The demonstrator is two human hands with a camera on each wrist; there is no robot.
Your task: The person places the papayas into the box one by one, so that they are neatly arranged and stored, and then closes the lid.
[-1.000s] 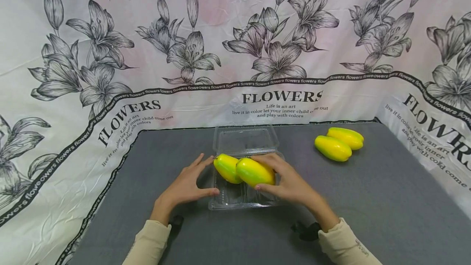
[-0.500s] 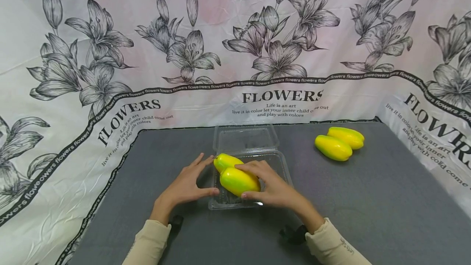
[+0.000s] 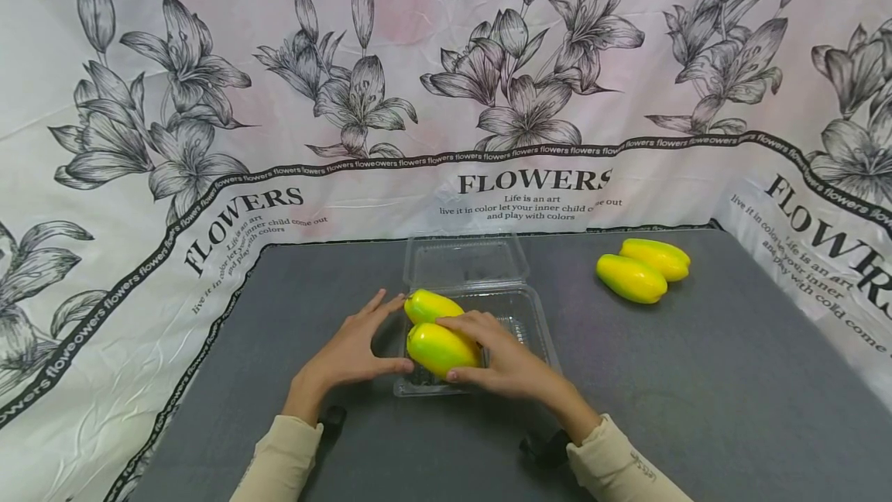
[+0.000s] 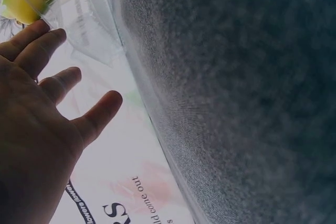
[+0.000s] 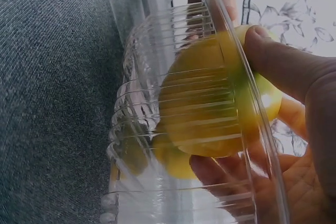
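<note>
From where I stand I count four yellow-green fruits, one clear container and two hands, all at one grey surface [image 3: 697, 378].

The container [image 3: 538, 316] rests on the middle of the surface, its one lid [image 3: 465, 262] laid back behind it, toward the backdrop [image 3: 383, 208]. Two of the four fruits are at the left part of the container's base. The rear fruit [image 3: 428, 305] lies farther back; the front fruit [image 3: 440, 348] is just before it, partly hiding it. From the right wrist, the front fruit shows through the ribbed clear wall and rises above the rim. Whether it bears on the container's bottom I cannot tell.

The right hand [image 3: 505, 362] grips the front fruit, fingers [image 3: 468, 323] curved over its far side and thumb on its near side. The left hand [image 3: 351, 351] grips nothing; its fingers are spread wide and nearly straight at the container's left wall, one fingertip at the end of the rear fruit. Whether it touches there I cannot tell.

The other two fruits, a nearer one [image 3: 630, 279] and a farther one [image 3: 656, 257], lie side by side on the surface, well to the right of the container.

Also noted: two cream sleeves [image 3: 277, 455], and the word FLOWERS printed large three times on the backdrop.
</note>
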